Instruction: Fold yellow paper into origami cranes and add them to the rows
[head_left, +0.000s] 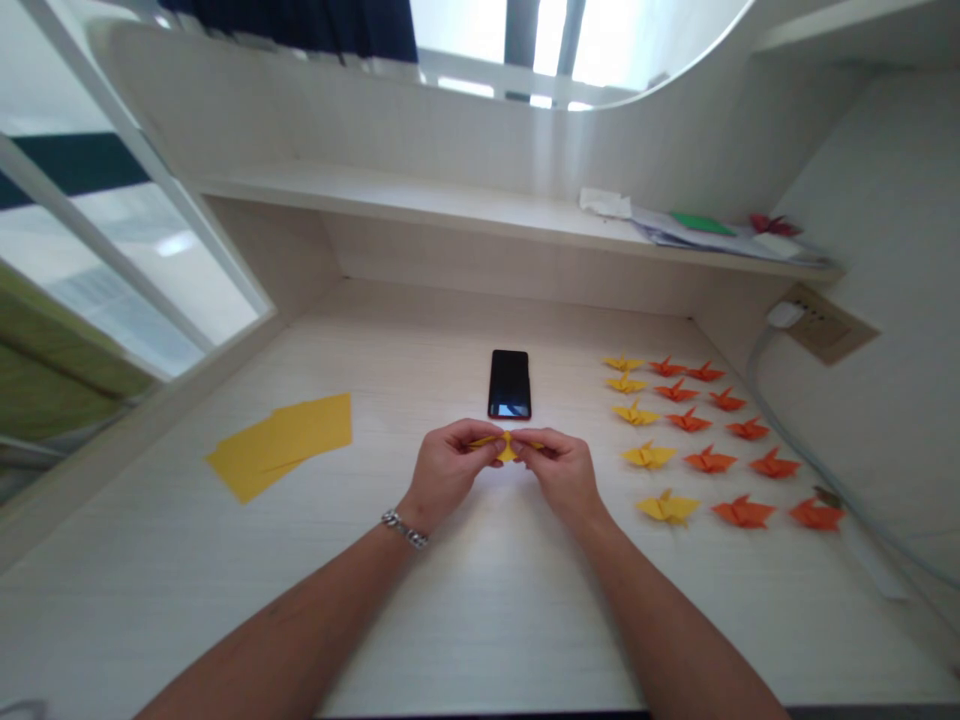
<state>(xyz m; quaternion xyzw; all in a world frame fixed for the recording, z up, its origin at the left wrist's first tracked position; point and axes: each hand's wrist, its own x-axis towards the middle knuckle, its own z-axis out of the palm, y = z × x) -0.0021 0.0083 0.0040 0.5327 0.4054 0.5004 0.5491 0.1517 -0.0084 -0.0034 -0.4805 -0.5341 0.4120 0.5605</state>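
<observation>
My left hand (448, 465) and my right hand (559, 470) meet at the middle of the desk, both pinching a small folded yellow paper piece (507, 446) between their fingertips, just above the desk top. A metal bracelet (405, 529) circles my left wrist. A black phone (510, 383) lies flat just beyond the hands. To the right, several yellow paper cranes (649, 456) stand in a column, with several orange and red cranes (710, 461) in two columns beside them.
Yellow paper sheets (281, 444) lie on the pale wooden desk (480, 610) to the left. A shelf (450, 205) behind holds papers and a red crane (772, 224). A wall socket (817, 322) with a white cable is at right; a window stands at left.
</observation>
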